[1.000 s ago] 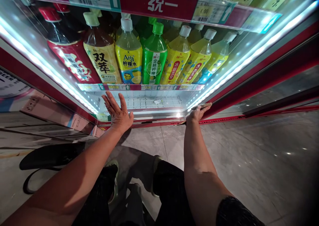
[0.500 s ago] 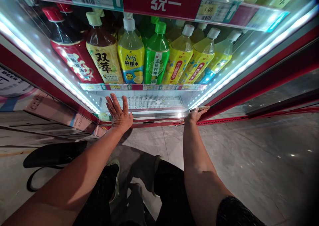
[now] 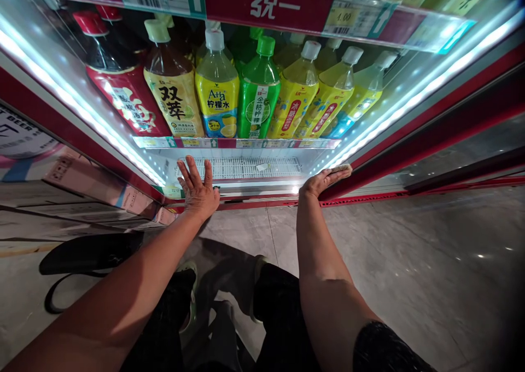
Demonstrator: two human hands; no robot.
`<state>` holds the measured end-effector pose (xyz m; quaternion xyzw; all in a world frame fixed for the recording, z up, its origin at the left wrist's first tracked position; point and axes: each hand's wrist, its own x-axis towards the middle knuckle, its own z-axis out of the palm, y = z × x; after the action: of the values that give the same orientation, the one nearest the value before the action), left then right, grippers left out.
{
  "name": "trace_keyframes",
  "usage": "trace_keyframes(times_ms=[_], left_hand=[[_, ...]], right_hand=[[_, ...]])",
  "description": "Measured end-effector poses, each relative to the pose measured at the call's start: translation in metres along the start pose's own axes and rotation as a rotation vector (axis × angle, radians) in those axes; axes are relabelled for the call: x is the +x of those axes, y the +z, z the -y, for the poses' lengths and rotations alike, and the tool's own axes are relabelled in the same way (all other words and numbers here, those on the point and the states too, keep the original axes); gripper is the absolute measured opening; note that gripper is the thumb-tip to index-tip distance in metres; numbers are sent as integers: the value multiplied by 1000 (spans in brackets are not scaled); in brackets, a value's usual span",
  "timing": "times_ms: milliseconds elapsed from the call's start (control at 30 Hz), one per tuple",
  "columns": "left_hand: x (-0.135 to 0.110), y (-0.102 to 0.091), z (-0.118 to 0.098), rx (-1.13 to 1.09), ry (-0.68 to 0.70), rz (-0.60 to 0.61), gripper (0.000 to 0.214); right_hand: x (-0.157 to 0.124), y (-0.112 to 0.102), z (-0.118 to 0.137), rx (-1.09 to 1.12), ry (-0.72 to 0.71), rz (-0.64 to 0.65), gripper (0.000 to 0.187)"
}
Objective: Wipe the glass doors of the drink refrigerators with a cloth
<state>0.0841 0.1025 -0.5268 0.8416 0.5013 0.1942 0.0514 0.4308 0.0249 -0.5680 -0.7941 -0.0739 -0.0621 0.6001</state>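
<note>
My left hand (image 3: 199, 189) lies flat with its fingers spread on the lower front edge of an open drinks fridge (image 3: 254, 194). At the bottom right corner of the opening, my right hand (image 3: 319, 184) presses a small tan cloth (image 3: 342, 169) against the lit door frame. The white wire shelf (image 3: 246, 168) at the bottom has no bottles on it. On the shelf above stand large bottles: a red one (image 3: 118, 96), a brown tea one (image 3: 174, 96), a yellow lemon one (image 3: 217, 96), a green one (image 3: 258, 96) and several yellow ones (image 3: 295, 101).
A red-framed glass door (image 3: 451, 137) runs off to the right. Cardboard cartons (image 3: 82, 183) are stacked left of the fridge. A black bag with a strap (image 3: 82, 254) lies on the grey tiled floor (image 3: 410, 262). My knees and shoes (image 3: 188, 290) are below.
My right hand has slid the cloth a little up and along the right frame. My left hand stays flat on the fridge's lower edge, shifted only slightly.
</note>
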Motion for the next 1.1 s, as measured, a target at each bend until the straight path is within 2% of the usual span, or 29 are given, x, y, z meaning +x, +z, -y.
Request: trace_keyframes(times_ms=[100, 167, 233, 367, 467, 533, 667, 767, 933, 1033, 1100], left_hand=[[-2, 3, 3, -13, -1, 8, 100], [-4, 6, 6, -26, -1, 12, 101], [-4, 8, 7, -41, -2, 15, 103], [-4, 11, 8, -74, -6, 17, 107], [-5, 11, 9, -76, -6, 32, 103], [-7, 11, 10, -65, 5, 47, 99], [-9, 14, 14, -43, 17, 67, 96], [-9, 17, 17, -42, 25, 60, 99], [-9, 19, 18, -65, 13, 59, 101], [-10, 20, 19, -76, 15, 62, 97], [-11, 20, 21, -81, 21, 65, 96]], right_hand=[[-11, 1, -6, 2, 161, 56, 76], [-11, 3, -1, -4, 216, 63, 75], [-9, 6, 10, -21, 180, 50, 74], [-7, 12, 38, -83, 9, 28, 71], [-15, 14, 43, -117, -59, 24, 70], [-24, 13, 36, -115, -45, 37, 71], [-34, 10, 19, -44, 133, 57, 72], [-28, 12, 25, -6, 217, 28, 71], [-18, 19, 49, -29, 105, 16, 70], [-26, 20, 43, -40, 41, 10, 72], [-33, 21, 30, -47, 74, 36, 72]])
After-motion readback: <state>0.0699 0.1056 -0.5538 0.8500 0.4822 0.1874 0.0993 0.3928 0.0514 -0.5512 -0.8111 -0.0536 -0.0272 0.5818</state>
